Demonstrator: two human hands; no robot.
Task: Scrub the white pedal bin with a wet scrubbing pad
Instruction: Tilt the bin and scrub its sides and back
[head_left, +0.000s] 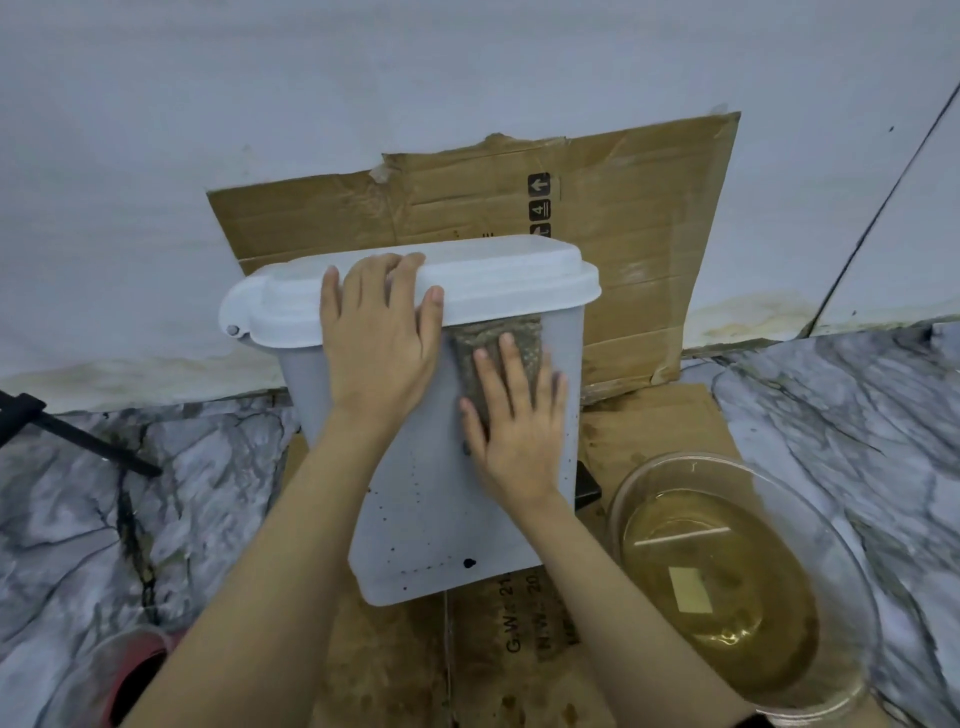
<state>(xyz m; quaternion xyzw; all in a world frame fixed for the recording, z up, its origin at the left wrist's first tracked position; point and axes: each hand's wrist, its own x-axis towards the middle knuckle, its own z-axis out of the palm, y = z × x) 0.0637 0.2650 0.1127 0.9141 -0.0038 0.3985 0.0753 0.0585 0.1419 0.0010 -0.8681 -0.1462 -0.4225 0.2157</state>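
Note:
The white pedal bin (426, 514) stands on cardboard at the centre, its lid (493, 280) closed and dark specks scattered over its near side. My left hand (376, 338) lies on the lid's near edge, fingers straight across the top and thumb along the rim. Just under the lid, a brownish scrubbing pad (498, 332) sits against the upper part of the bin's near wall. My right hand (514, 415) presses flat on the pad with straight fingers, covering its lower half.
A clear glass bowl (852, 582) of yellowish water sits on the floor at the right. Flattened cardboard (649, 208) leans on the wall and lies under the bin. A black bar (78, 436) lies at left, a reddish object (135, 670) at bottom left. The bin's black pedal (587, 486) pokes out right.

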